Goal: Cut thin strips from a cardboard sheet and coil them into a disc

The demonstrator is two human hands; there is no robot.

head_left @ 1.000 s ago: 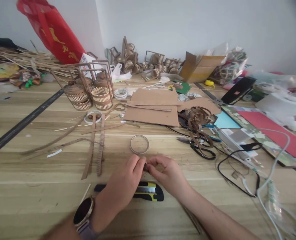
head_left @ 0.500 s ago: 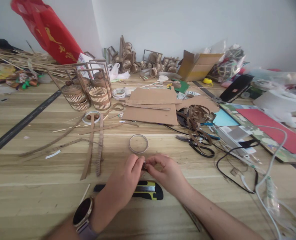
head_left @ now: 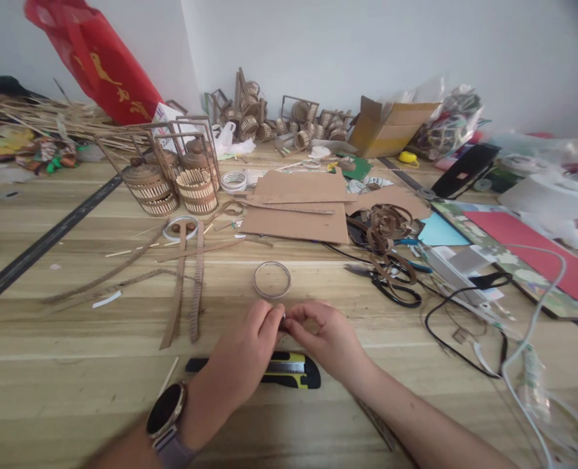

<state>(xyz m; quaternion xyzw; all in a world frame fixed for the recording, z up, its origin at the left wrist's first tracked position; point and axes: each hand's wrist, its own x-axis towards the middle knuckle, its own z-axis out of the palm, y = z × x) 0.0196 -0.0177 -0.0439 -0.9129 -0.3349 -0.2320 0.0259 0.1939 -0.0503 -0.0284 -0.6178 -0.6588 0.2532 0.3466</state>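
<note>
Left hand (head_left: 244,348) and right hand (head_left: 328,340) pinch a small dark piece (head_left: 282,322), mostly hidden, its shape unclear

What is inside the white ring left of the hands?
Two small round brown balls show inside the white ring. A long flat brown strip crosses its near edge; what that covers is hidden.

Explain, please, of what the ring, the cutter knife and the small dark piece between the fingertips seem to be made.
Ring: probably metal, though glossy plastic is possible; it is smooth with a greyish shine.
Cutter knife: body looks like matte plastic, black and yellow; its grey strip seems metal, by its sheen.
Small dark piece: cannot tell; the fingers hide most of it.
</note>
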